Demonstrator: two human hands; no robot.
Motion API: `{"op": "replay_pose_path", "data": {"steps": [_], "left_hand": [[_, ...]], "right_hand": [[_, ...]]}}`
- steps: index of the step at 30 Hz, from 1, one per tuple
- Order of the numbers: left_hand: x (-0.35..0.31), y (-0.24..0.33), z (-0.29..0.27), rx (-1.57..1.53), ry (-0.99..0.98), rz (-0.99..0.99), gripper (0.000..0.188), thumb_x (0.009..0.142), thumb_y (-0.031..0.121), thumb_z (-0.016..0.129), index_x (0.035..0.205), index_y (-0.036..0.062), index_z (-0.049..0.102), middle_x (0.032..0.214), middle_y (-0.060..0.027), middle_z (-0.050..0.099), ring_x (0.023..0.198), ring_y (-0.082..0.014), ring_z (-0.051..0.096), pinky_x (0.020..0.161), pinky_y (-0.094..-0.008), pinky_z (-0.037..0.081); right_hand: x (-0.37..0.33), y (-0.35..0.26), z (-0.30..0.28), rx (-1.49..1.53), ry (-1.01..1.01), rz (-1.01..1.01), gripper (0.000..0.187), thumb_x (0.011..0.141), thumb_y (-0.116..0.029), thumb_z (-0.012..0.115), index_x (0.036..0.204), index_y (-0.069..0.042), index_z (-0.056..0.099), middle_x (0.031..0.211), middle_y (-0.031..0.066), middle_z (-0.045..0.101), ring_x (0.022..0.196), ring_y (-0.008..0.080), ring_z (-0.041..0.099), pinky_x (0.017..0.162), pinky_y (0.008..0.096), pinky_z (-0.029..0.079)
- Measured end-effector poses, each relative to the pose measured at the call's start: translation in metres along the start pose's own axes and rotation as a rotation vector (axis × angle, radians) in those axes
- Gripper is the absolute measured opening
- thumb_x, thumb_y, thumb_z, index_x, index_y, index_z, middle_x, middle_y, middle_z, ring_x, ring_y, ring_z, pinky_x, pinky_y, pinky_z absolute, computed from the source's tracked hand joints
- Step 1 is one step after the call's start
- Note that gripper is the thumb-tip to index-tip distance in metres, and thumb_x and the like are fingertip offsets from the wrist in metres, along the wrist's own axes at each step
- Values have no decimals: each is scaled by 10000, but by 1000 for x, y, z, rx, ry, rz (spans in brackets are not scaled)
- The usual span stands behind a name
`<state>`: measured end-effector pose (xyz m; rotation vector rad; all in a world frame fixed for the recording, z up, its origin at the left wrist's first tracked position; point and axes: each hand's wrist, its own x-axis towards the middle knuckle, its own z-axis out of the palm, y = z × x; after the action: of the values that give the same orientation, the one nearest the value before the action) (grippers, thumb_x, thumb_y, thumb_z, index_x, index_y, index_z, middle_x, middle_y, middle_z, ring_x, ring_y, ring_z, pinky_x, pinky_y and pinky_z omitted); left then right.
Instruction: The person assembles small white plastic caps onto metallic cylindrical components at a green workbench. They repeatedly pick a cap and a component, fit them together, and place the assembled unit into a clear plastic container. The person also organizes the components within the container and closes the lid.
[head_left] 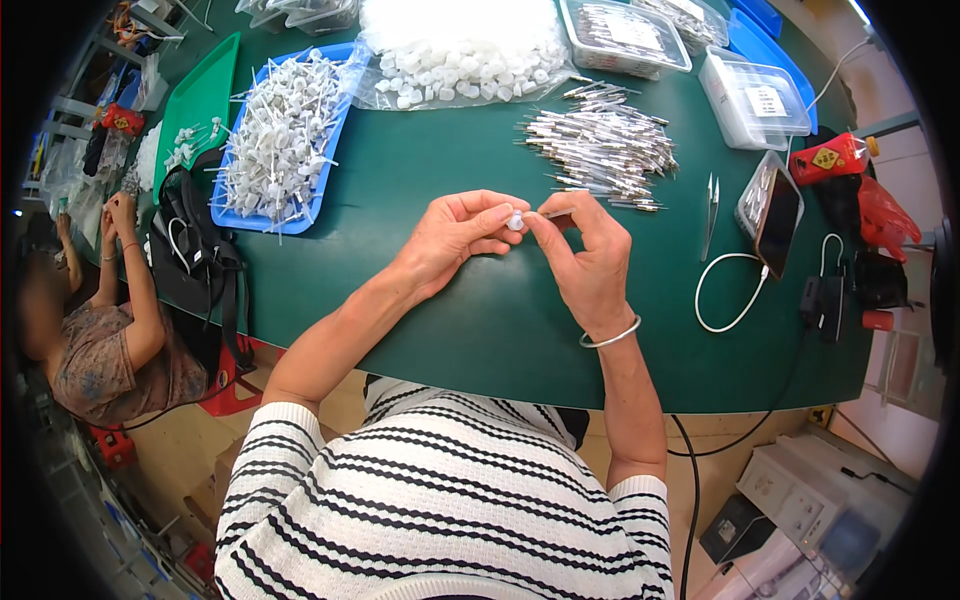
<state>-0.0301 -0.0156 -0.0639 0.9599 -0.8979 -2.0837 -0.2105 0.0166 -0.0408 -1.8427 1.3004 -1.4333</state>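
My left hand (445,245) pinches a small white plastic cap (515,221) between thumb and fingers, above the green table in front of me. Close beside it, my right hand (590,250) grips a thin metal pin (556,211), its inner end touching the cap or very near it. How far the pin reaches into the cap is hidden by my fingertips. Beyond my right hand lies a loose pile of slim metal pins (600,140). White caps (460,70) cover a clear plastic bag at the far middle. On the left, a blue tray (325,190) holds many caps with pins attached.
Tweezers (711,215) and a phone (778,225) with a white cable lie on the right. Clear plastic boxes (755,100) line the far right. A green tray (205,85) and black backpack (190,245) are at left, near a co-worker (110,340).
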Motion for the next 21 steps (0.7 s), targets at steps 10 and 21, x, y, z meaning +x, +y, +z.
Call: {"op": "replay_pose_path", "data": {"steps": [10,21], "left_hand": [[-1,3,3,42,25,-1,231,954,171,611,1105,4,662,944,-48,685,835,-87,654,726,-202,565],[-1,0,1,-70,18,-41,219,947,146,618,1102,-4,652,944,-54,683,825,-88,653,726,-198,569]], "right_hand": [[2,0,-4,1,-45,-23,137,800,-18,720,854,-18,594,793,82,614,651,205,632,557,303,484],[0,2,-2,-10,-63,-16,138,795,-21,727,853,-23,602,778,83,618,647,204,626,563,300,489]]}}
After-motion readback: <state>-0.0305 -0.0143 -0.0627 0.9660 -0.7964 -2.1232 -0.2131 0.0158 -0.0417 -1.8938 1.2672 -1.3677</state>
